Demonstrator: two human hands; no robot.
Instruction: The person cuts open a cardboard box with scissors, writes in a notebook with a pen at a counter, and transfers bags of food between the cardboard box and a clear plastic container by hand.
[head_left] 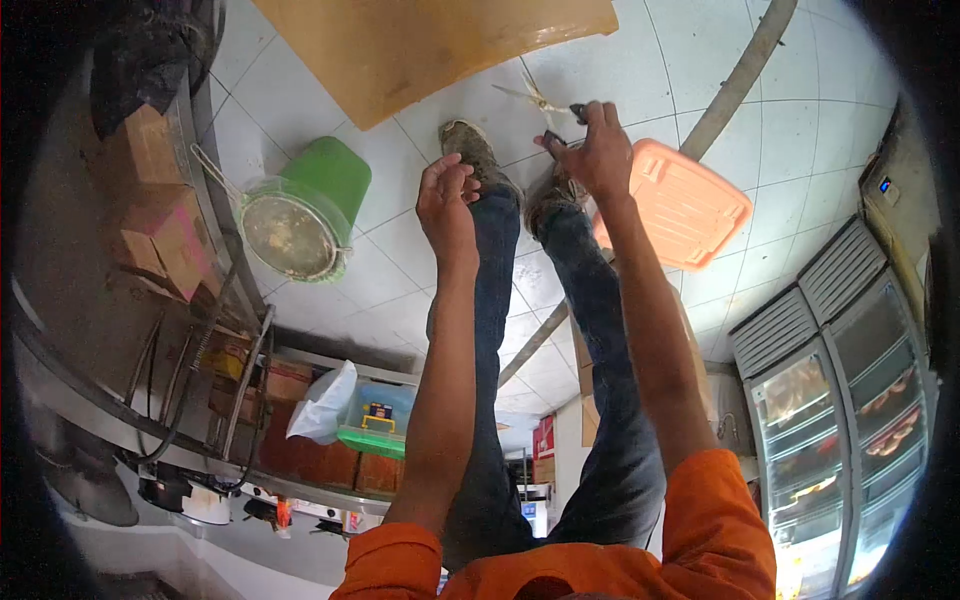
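My right hand (603, 155) grips a pair of scissors (541, 100) by the black handles. The blades are spread apart above the tiled floor and point towards the upper left. My left hand (447, 205) is over my left shin and shoe, with fingers loosely bent and nothing visible in them. Beyond the scissors, a large brown cardboard sheet (430, 50) lies at the top of the view. An orange plastic lid (690, 205) rests on the floor beside my right wrist, partly hidden by my forearm.
A green bin (340, 180) stands on the left, with a round mesh strainer (290, 237) next to it. Cardboard boxes (165, 245) sit at far left, and a clear tub (375, 415) is lower down. A grey strip (735, 90) crosses the floor. Glass-door fridges (840, 420) stand on the right.
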